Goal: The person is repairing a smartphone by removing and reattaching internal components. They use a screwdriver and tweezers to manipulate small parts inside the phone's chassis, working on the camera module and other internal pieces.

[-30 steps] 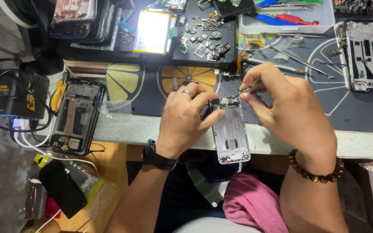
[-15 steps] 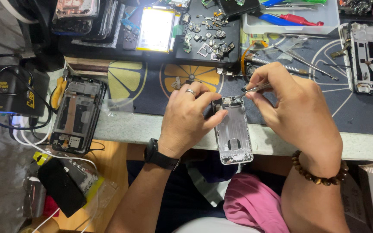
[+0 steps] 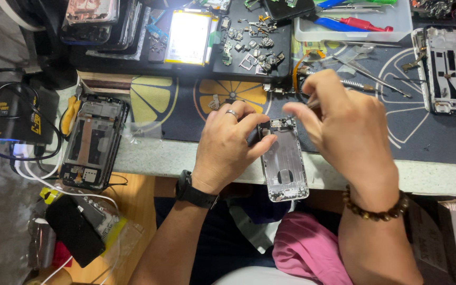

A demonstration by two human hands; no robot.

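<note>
Holding the silver phone housing by its upper left edge, the left hand has its grip closed on the frame, thumb pressed against the side and fingers curled behind. The housing lies face-open, its top end on the dark printed mat and its lower end jutting past the edge of the worktop over the person's lap. The right hand hovers just above the top of the housing with its grip pinched shut on a thin metal tool; the tip is hidden behind the fingers, so where it touches cannot be told.

The likeliest trouble is a slip: if the left hand loosens, the overhanging housing could tip off the edge. A tool tip pushed too hard near the small parts at the top of the housing could scratch or bend them. Anything tiny lifted out could drop into the lap or onto the floor and be lost. The loose small parts on the black tray lie near the right hand, and a careless sweep of the wrist could scatter them.
</note>
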